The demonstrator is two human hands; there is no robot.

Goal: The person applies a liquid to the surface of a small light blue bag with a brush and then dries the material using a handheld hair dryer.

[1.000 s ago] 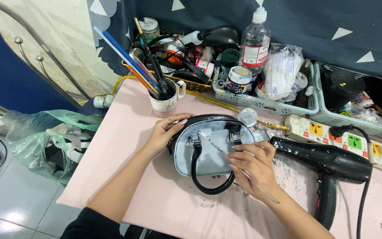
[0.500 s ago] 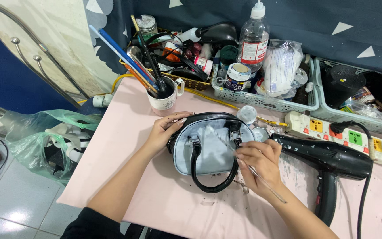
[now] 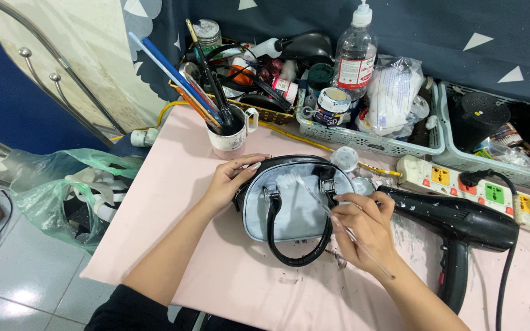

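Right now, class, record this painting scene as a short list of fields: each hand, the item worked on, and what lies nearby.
left hand: steadies the bag's upper left edge
right hand: holds a thin brush, bristles on the bag
bag: pale blue, black handles, lying flat on pink table
hairdryer: black, right of the bag
mug: full of brushes, behind the bag

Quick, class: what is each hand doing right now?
Left hand: open, fingers resting on the edge of the light blue handbag.
Right hand: closed, holding a thin paintbrush against the handbag.
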